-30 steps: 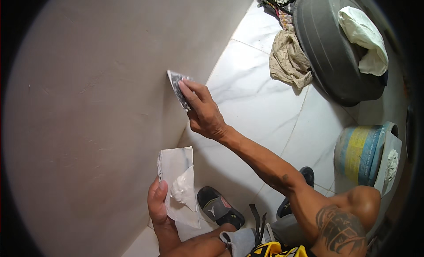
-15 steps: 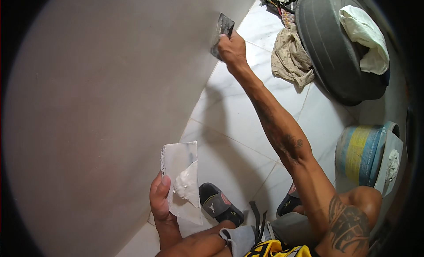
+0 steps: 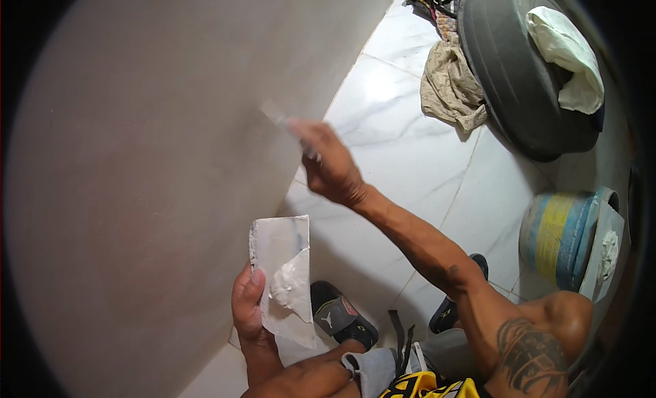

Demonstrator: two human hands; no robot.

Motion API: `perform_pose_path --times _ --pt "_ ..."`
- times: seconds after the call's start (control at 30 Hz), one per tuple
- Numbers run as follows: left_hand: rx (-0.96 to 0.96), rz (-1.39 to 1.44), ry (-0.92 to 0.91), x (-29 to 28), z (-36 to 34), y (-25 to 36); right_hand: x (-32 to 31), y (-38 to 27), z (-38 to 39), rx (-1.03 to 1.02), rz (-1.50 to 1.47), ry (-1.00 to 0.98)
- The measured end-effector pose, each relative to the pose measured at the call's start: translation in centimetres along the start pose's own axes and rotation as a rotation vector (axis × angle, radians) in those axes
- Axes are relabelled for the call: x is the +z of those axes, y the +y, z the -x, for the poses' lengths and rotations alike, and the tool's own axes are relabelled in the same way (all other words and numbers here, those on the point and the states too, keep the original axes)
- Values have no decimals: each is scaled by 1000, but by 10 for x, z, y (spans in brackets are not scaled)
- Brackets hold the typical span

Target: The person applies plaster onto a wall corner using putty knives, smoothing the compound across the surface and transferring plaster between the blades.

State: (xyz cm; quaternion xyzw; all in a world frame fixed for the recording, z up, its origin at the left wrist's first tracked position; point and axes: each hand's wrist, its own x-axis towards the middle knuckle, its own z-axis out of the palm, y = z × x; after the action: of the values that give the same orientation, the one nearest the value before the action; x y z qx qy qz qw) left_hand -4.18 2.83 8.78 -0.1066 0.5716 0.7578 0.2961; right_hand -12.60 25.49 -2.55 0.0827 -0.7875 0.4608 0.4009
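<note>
My left hand point(image 3: 247, 303) grips the left edge of a flat white board point(image 3: 277, 241), thumb on top. A mound of white putty point(image 3: 290, 283) lies on the board's right side. Up and to the right, my right hand point(image 3: 331, 162) is closed round a putty knife point(image 3: 275, 115), blurred by motion; its blade points up and left, close to the grey wall point(image 3: 143, 158). Whether the blade touches the wall I cannot tell.
White marbled tiles point(image 3: 389, 165) cover the floor. At the upper right a large dark tub point(image 3: 499, 70) has a white cloth point(image 3: 564, 56) over it and a beige cloth point(image 3: 451, 87) beside it. A blue and yellow bucket point(image 3: 557, 237) stands right, a putty-smeared board point(image 3: 605, 254) against it.
My right hand has drawn the putty knife down and left along the wall, nearer to me, and the blade is now turned another way. My left hand and the board have barely moved.
</note>
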Motion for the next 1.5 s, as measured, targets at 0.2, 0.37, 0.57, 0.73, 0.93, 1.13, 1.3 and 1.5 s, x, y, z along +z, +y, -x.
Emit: perform_pose_path --times 0.2,0.37,0.57,0.73,0.93,1.13,1.3,1.5 --pt "16 78 23 -4 6 -3 -13 52 -52 833 -138 236" --pt "-18 82 31 -13 3 -5 6 48 -78 826 -114 110" --pt "-15 20 8 -7 0 -1 29 -5 -62 227 372 208" --pt "-17 69 12 -2 0 0 -3 4 -37 312 35 317" --pt "6 61 59 -6 5 -3 -11 34 -61 1067 -426 264" --pt "7 42 39 -6 1 -1 -10 2 -57 463 -153 199" --pt "11 105 30 -8 2 0 -35 46 -58 543 -155 370" --pt "3 121 6 -10 4 0 -38 113 -95 427 135 313"
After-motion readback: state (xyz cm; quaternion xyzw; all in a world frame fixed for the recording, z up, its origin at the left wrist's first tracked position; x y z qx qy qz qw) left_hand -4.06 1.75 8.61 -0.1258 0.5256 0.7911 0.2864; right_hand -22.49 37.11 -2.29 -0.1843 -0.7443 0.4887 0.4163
